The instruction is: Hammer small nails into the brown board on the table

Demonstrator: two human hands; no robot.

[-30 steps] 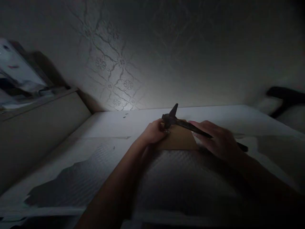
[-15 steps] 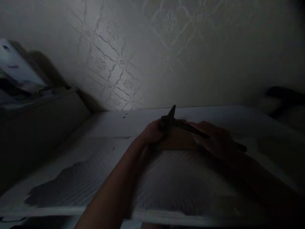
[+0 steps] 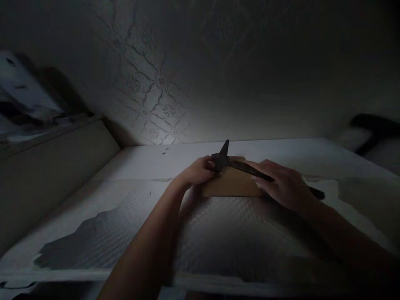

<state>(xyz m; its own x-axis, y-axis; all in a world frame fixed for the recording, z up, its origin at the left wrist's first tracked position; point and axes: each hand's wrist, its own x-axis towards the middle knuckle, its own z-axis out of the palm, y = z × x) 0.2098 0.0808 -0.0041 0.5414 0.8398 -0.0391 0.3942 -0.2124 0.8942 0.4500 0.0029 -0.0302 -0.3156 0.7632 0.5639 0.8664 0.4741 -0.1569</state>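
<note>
A dark hammer (image 3: 246, 168) lies across both hands above a flat brown board (image 3: 233, 185), its pointed end up and its handle running to the right. My left hand (image 3: 201, 170) is closed around the hammer's head, with the fingertips on its near side. Around the handle, my right hand (image 3: 281, 183) is closed, and the dark handle end sticks out past it. Whether the board is wood or cardboard I cannot tell. Part of the board is hidden behind the hammer and my hands.
A grey textured sheet (image 3: 103, 233) with a ragged edge covers part of the white tabletop (image 3: 140, 162). Small dark bits lie near the back. At left stands a low partition (image 3: 62, 158) with a white box (image 3: 25, 81) above it. A blurred black object (image 3: 375, 127) is at the right.
The tabletop and hands look brighter, and the upper wall looks darker. My hands and the hammer have hardly moved.
</note>
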